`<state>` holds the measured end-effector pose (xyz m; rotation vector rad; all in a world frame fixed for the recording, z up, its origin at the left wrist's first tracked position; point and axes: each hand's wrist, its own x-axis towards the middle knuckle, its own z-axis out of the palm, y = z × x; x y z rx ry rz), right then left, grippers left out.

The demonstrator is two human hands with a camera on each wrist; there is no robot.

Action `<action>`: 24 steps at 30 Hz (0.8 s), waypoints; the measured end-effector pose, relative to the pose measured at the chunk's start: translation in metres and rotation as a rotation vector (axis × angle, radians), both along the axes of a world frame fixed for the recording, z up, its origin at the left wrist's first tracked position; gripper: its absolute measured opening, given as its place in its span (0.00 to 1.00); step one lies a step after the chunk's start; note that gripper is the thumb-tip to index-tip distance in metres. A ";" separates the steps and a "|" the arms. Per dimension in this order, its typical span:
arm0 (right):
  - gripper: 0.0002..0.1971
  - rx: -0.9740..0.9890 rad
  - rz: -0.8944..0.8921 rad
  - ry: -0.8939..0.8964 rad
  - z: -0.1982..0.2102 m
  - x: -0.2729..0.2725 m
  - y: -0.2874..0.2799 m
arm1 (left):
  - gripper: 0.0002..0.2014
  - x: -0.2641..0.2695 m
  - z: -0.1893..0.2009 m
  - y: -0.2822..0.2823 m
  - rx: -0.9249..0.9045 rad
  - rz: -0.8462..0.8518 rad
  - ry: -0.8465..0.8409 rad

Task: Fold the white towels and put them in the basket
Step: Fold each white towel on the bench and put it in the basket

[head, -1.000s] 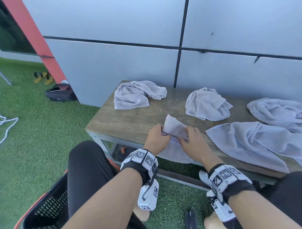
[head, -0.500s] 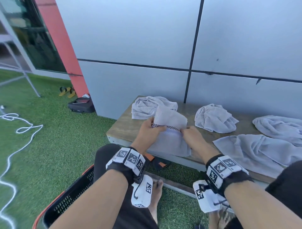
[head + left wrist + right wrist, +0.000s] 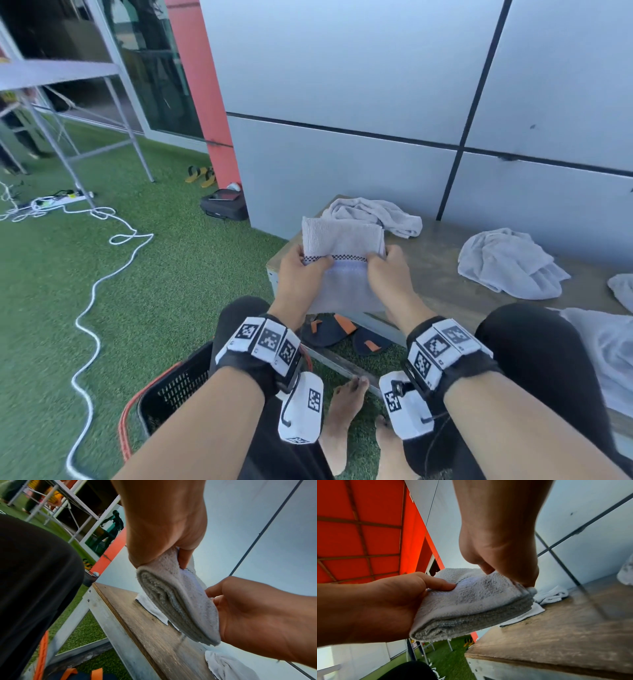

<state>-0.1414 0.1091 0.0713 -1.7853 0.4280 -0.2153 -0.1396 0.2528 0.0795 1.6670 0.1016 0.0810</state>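
Hands: left hand (image 3: 301,270) and right hand (image 3: 388,274) pinched folded towel (image 3: 342,240) above bench (image 3: 445,274).
Advice: keep layers aligned until over basket (image 3: 171,387).

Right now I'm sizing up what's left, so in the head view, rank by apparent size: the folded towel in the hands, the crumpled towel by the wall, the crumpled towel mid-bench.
1. crumpled towel mid-bench
2. folded towel, though nearness to the camera inflates it
3. crumpled towel by the wall, partly hidden behind the folded one, so unsure
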 end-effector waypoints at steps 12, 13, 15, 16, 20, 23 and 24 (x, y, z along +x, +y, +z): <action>0.12 0.014 0.192 0.113 -0.042 0.040 0.064 | 0.13 0.018 -0.037 0.044 0.248 0.356 0.232; 0.14 0.008 0.208 0.140 -0.048 0.043 0.069 | 0.13 0.018 -0.042 0.048 0.253 0.378 0.267; 0.18 -0.002 0.233 0.170 -0.061 0.048 0.080 | 0.13 0.018 -0.056 0.056 0.261 0.420 0.311; 0.20 -0.007 0.255 0.177 -0.069 0.050 0.086 | 0.13 0.017 -0.064 0.061 0.260 0.437 0.316; 0.17 -0.066 0.396 0.183 -0.105 0.058 0.111 | 0.18 0.015 -0.104 0.086 0.311 0.442 0.376; 0.16 -0.140 0.518 0.196 -0.140 0.063 0.133 | 0.13 0.016 -0.141 0.110 0.390 0.420 0.483; 0.14 -0.175 0.558 0.217 -0.155 0.067 0.142 | 0.12 0.018 -0.156 0.120 0.409 0.430 0.528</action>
